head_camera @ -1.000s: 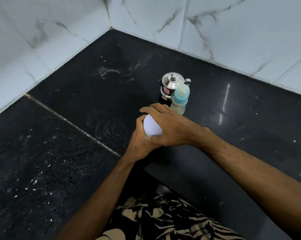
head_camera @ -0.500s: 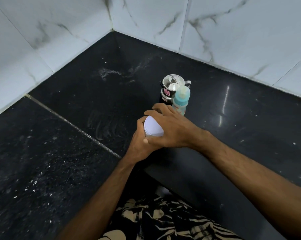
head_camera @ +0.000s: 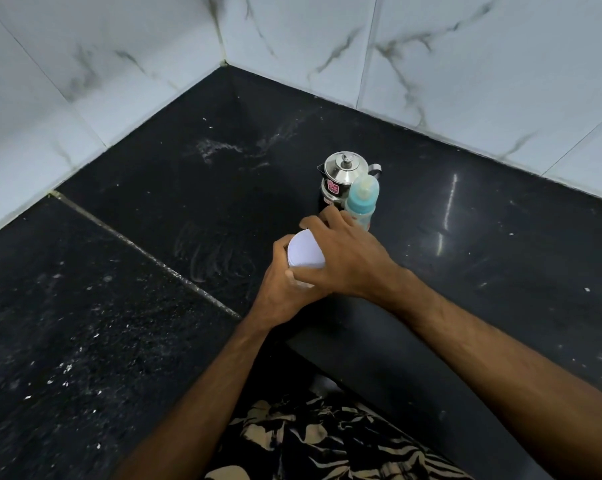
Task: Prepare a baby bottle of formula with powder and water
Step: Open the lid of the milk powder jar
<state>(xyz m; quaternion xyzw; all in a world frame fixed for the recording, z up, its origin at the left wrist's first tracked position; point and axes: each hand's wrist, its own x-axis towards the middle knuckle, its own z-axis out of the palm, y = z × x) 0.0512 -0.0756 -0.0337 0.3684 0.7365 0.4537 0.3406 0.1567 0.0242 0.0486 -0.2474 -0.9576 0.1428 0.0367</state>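
A small container with a white round lid (head_camera: 305,252) stands on the black counter (head_camera: 154,271) in front of me. My left hand (head_camera: 285,289) grips its body from the left and below, hiding most of it. My right hand (head_camera: 348,258) curls over the lid, fingers round its far rim and thumb along its near edge. Just behind my right fingers stands a baby bottle (head_camera: 361,202) with a teal collar and a clear cap. A small steel kettle (head_camera: 342,178) with a lid knob and a pink sticker stands right behind the bottle.
White marble-look wall tiles (head_camera: 327,46) close the corner at the back and left. A seam (head_camera: 147,251) crosses the counter diagonally on the left. Powdery smears lie on the counter behind the seam. The counter's front edge (head_camera: 379,372) runs under my right forearm.
The view has tilted slightly. My right hand has turned a little on the lid, the fingers reaching further round the far rim. The container, bottle and kettle stay in place.
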